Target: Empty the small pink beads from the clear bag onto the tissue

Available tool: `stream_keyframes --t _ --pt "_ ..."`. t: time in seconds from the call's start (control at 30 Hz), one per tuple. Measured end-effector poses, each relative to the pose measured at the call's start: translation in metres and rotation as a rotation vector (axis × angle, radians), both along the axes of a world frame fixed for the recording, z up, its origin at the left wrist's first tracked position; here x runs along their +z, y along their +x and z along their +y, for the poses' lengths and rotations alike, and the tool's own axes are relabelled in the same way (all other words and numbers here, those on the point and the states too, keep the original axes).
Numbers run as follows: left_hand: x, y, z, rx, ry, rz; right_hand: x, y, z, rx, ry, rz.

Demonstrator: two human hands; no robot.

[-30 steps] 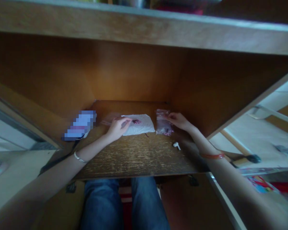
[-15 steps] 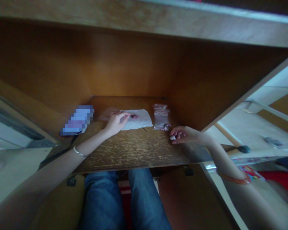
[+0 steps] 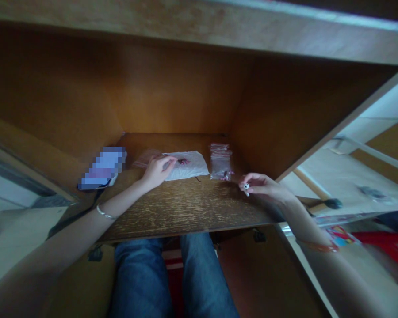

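Note:
My right hand (image 3: 263, 186) is closed in a pinch on a small white earbud (image 3: 246, 189), lifted just above the wooden desk (image 3: 185, 207) near its right side. My left hand (image 3: 156, 170) rests with curled fingers on the left edge of a white tissue (image 3: 190, 164), where a small pink piece (image 3: 182, 161) lies; whether the fingers hold anything I cannot make out. A clear zip bag (image 3: 220, 161) with small pink bits lies between the tissue and my right hand.
A blurred-out phone (image 3: 102, 168) leans at the desk's left wall. Wooden walls close in the back and both sides, with a shelf overhead. My knees in jeans (image 3: 172, 278) are under the desk. Pale tables stand to the right.
My right hand left the zip bag, dropped to the earbud on the desk, pinched it and lifted it. My left hand stayed on the tissue.

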State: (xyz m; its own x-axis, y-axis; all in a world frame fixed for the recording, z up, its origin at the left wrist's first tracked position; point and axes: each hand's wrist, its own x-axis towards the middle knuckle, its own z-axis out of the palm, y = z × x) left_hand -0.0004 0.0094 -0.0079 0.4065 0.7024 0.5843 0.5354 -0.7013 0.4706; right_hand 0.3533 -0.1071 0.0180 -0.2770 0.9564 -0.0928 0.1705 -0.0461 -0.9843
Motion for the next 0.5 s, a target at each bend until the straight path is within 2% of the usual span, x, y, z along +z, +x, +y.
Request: stream_keyframes --t 0.1,0.2,0.37,0.5 --pt "0.000 0.000 0.000 0.007 -0.010 0.008 -0.002 -0.002 -0.001 0.009 -0.001 0.070" --pt "-0.001 -0.002 0.001 0.013 -0.017 0.013 0.003 -0.004 -0.002 0.024 0.003 0.017" --pt "-0.004 -0.003 0.003 0.032 -0.011 0.038 0.013 -0.004 -0.004 0.113 -0.016 -0.220" --pt "0.001 -0.003 0.001 0.145 0.017 0.119 0.008 -0.001 0.002 0.141 0.019 -0.529"
